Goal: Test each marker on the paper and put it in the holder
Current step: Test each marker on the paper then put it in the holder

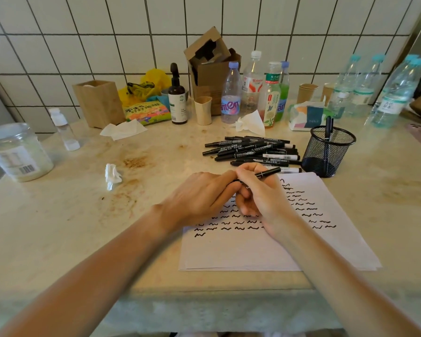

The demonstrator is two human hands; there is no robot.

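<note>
The left hand (199, 198) lies over the near-left part of the paper (265, 251), its fingers (225, 184) reaching to the near end of a black marker (267, 172); whether they pinch its cap or only touch it is hidden. Just beside it the right hand (260, 193) has its fingers curled round the barrel of the same marker, the far end pointing toward the holder (326, 152).

The white sheet, flat and matte on the stained, stone-like table (83, 227), carries about 7 rows of short black squiggles, so many tests look done. Behind the hands a loose pile of markers (250, 150), slim black plastic barrels with white labels, lies touching the holder's left side. The holder is a round black wire-mesh cup with only 1 or 2 markers standing in it, so most of the sorting seems left.
</note>
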